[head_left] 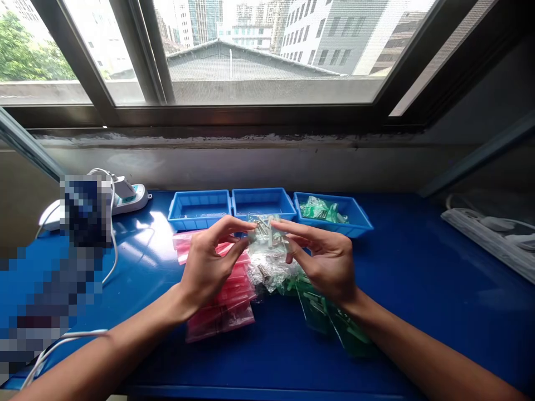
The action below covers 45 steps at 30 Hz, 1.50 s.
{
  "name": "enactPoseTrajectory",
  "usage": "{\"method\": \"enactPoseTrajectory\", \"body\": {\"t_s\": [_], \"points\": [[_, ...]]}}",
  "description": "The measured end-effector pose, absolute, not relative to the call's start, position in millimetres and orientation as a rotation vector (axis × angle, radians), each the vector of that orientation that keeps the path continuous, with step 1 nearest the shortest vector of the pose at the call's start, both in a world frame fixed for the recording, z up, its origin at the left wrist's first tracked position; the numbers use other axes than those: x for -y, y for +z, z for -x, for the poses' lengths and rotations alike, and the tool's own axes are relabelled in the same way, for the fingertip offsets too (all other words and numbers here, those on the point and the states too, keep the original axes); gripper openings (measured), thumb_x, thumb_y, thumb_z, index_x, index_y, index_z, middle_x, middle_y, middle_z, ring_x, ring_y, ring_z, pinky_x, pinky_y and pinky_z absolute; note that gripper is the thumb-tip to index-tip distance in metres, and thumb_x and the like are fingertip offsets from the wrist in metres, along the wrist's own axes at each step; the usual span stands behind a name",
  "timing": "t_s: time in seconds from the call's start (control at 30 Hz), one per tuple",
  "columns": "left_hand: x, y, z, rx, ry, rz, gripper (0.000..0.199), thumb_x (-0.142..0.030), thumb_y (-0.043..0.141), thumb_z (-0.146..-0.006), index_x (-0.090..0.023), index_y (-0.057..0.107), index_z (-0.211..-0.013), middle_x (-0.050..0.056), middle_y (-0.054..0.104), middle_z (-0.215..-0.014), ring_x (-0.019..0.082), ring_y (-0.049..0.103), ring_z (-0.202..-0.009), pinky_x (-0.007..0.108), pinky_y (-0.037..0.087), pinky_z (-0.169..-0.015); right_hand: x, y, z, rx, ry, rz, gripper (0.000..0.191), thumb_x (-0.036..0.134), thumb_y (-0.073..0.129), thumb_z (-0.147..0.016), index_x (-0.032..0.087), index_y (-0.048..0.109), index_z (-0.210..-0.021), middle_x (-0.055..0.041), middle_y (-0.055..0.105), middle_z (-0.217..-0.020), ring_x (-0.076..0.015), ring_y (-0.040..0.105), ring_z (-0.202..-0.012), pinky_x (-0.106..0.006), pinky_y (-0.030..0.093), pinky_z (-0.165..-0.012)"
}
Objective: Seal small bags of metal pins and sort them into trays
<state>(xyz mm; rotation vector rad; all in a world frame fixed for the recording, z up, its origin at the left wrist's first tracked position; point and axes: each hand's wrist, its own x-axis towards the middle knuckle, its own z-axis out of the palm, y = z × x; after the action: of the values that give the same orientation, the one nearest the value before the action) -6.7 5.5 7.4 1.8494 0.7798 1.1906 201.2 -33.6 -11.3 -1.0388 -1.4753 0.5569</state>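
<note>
Between my hands, a small clear plastic bag (267,235) with metal screws and pale pieces inside is held up above the table. My left hand (211,262) pinches its left edge between thumb and fingers. Its right edge is gripped the same way by my right hand (326,259). Just below lie more clear bags (271,270) with metal parts. Red plastic bags (221,320) overlap in a row, partly behind my left hand. Green bags (313,306) holding pale pieces spread out under my right hand and forearm, which hide some of them.
Three blue bins stand along the back: a left bin (200,224), a middle bin (263,194) and a right bin (355,225) with green packets (320,209). Power strips sit at left (134,203) and right (489,239). White cables (62,340) run along the left side.
</note>
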Motion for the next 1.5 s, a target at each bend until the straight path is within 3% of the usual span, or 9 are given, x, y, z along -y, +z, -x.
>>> {"method": "enactPoseTrajectory", "body": {"t_s": [0.13, 0.27, 0.43, 0.6, 0.73, 1.03, 1.23, 1.4, 1.5], "points": [[-6, 11, 5, -0.824, 1.045, -1.864, 0.011, -0.022, 0.07, -0.097, -0.016, 0.072, -0.088, 0.001, 0.077, -0.077, 0.014, 0.074, -0.068, 0.024, 0.058, -0.064, 34, -1, -200, 1.573, 0.573, 1.047, 0.014, 0.02, 0.071, -0.092, 0.019, 0.082, -0.084, 0.0, 0.073, -0.061, -0.0123, 0.063, -0.045, -0.024, 0.052, -0.045], [-7, 13, 4, -0.853, 1.013, -1.899, 0.021, -0.029, 0.066, -0.1, -0.015, 0.072, -0.086, 0.002, 0.074, -0.075, 0.014, 0.071, -0.067, 0.025, 0.056, -0.062, 28, 9, -214, 1.644, 0.429, 1.143, 0.026, 0.023, 0.067, -0.093, 0.019, 0.071, -0.067, 0.0027, 0.06, -0.05, -0.0113, 0.054, -0.042, -0.025, 0.044, -0.044], [-6, 13, 4, -0.863, 1.002, -1.921, 0.026, -0.031, 0.057, -0.103, -0.016, 0.071, -0.088, 0.003, 0.074, -0.078, 0.015, 0.071, -0.07, 0.027, 0.057, -0.065, 7, 17, -267, 1.404, 0.177, 1.506, 0.028, 0.04, 0.068, -0.092, 0.022, 0.069, -0.072, 0.0017, 0.055, -0.053, -0.0145, 0.05, -0.044, -0.028, 0.035, -0.043], [-5, 12, 4, -0.851, 0.935, -1.946, 0.026, -0.03, 0.056, -0.103, -0.015, 0.071, -0.087, 0.003, 0.075, -0.077, 0.016, 0.071, -0.068, 0.026, 0.057, -0.062, -6, 19, -310, 1.502, 0.018, 1.849, 0.026, 0.04, 0.068, -0.088, 0.022, 0.07, -0.069, -0.0067, 0.07, -0.063, -0.0255, 0.067, -0.061, -0.036, 0.045, -0.061], [-5, 12, 4, -0.848, 0.921, -1.956, 0.026, -0.031, 0.057, -0.103, -0.015, 0.071, -0.088, 0.004, 0.075, -0.076, 0.016, 0.071, -0.068, 0.026, 0.057, -0.062, -9, 15, -319, 1.562, -0.02, 1.932, 0.028, 0.043, 0.068, -0.086, 0.023, 0.069, -0.066, -0.008, 0.072, -0.064, -0.0291, 0.07, -0.066, -0.037, 0.046, -0.063], [-3, 12, 3, -0.834, 0.892, -1.988, 0.026, -0.031, 0.057, -0.103, -0.015, 0.07, -0.087, 0.004, 0.075, -0.073, 0.016, 0.072, -0.066, 0.026, 0.056, -0.06, -17, -6, -321, 1.588, -0.086, 1.949, 0.028, 0.046, 0.067, -0.089, 0.021, 0.077, -0.084, -0.0087, 0.075, -0.069, -0.0273, 0.071, -0.066, -0.035, 0.046, -0.059], [-3, 11, 4, -0.813, 0.895, -2.005, 0.024, -0.029, 0.057, -0.103, -0.015, 0.07, -0.088, 0.004, 0.074, -0.072, 0.015, 0.071, -0.064, 0.023, 0.054, -0.056, -16, -2, -328, 1.634, -0.003, 2.069, 0.023, 0.043, 0.073, -0.085, 0.023, 0.075, -0.076, -0.0074, 0.077, -0.075, -0.0288, 0.072, -0.073, -0.036, 0.049, -0.063], [-3, 13, 4, -0.806, 0.899, -1.998, 0.023, -0.027, 0.057, -0.102, -0.015, 0.069, -0.087, 0.004, 0.074, -0.07, 0.014, 0.07, -0.063, 0.023, 0.053, -0.054, -1, 20, -320, 1.672, -0.148, 1.957, 0.036, 0.043, 0.082, -0.079, 0.023, 0.074, -0.107, -0.0085, 0.075, -0.087, -0.0285, 0.067, -0.074, -0.036, 0.046, -0.06], [-3, 13, 3, -0.802, 0.903, -1.999, 0.023, -0.026, 0.057, -0.102, -0.015, 0.069, -0.087, 0.003, 0.074, -0.07, 0.014, 0.071, -0.062, 0.023, 0.053, -0.054, 15, 37, -304, 1.842, 0.109, 1.733, 0.032, 0.054, 0.077, -0.084, 0.022, 0.073, -0.081, -0.0071, 0.068, -0.073, -0.0221, 0.06, -0.064, -0.034, 0.044, -0.057]]}}
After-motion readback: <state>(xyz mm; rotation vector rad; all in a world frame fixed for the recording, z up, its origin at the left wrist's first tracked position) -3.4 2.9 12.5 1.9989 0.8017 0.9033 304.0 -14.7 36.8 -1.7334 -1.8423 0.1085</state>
